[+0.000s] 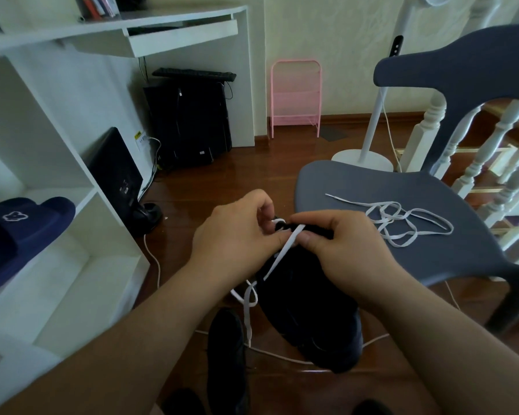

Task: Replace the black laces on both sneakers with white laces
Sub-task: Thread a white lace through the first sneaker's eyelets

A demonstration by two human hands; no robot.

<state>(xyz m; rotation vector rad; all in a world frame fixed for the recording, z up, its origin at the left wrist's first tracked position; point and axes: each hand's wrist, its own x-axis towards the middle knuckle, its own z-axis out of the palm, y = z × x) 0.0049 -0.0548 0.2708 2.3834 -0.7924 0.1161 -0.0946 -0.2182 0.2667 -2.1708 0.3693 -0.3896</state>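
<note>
Dark wood floor (276, 175) fills mid-frame, where the left hand (234, 235) and right hand (342, 244) each pinch a white lace (282, 250) at the black sneaker (312, 310), apparently steadying it for threading. A second white lace (402, 220) waits on the grey chair (357, 181) at right, the other sneaker (226, 354) lies bottom centre, and no writing is legible.

Setting was a home, a study corner on an upper landing. White desk (117, 28) with shelving stood at left; a computer tower (189, 124) sat under it, keyboard (194, 74) on top. Navy slippers (21, 226) lay on a near-left shelf. Wooden floor (267, 181). White stair balusters (489, 163) at right, a grey chair (402, 187) before them. Pink folding rack (295, 97) against the far wall.
</note>
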